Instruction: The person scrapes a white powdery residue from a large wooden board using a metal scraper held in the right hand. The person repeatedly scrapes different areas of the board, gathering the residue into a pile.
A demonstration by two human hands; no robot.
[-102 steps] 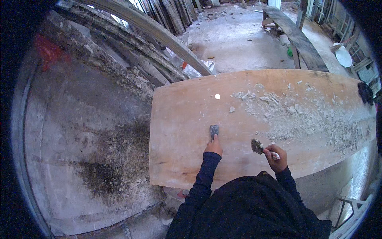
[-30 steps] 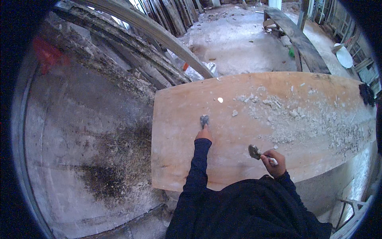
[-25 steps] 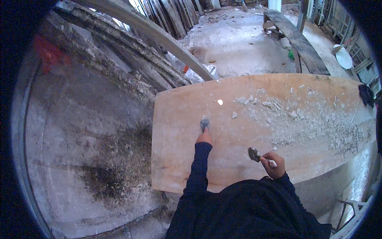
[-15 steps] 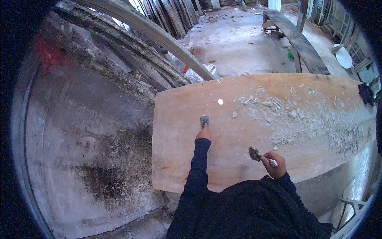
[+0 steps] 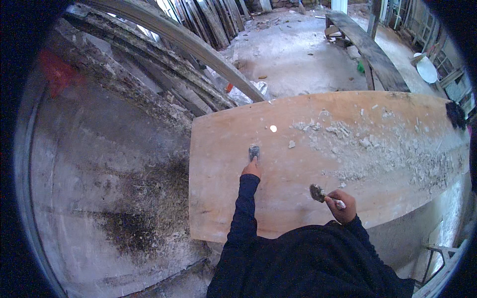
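My left hand (image 5: 251, 170) is closed round a small scraper (image 5: 254, 151), its flat grey blade against the orange-brown board and pointing away from me. Nearer my body, my right hand (image 5: 342, 206) grips the pale-smeared handle of a small trowel (image 5: 317, 192). Its dark, crusted blade points left, held over the board. The wooden board (image 5: 223, 198) spreads out in front of me with pale smears on its surface. Ahead of the left hand lies a round white disc (image 5: 273, 128), and close by sits a pale lump (image 5: 291, 144).
Broken white plaster-like crumbs (image 5: 367, 149) cover the board's right half. A dark bundle (image 5: 455, 115) lies at its far right corner. Long timbers (image 5: 169, 39) slant along the left, above a stained grey panel (image 5: 89, 174). Beyond stands a long narrow bench (image 5: 362, 42).
The view has shifted slightly. My left hand and the scraper are almost where they were, a touch nearer me. The right hand still holds the trowel in nearly the same spot.
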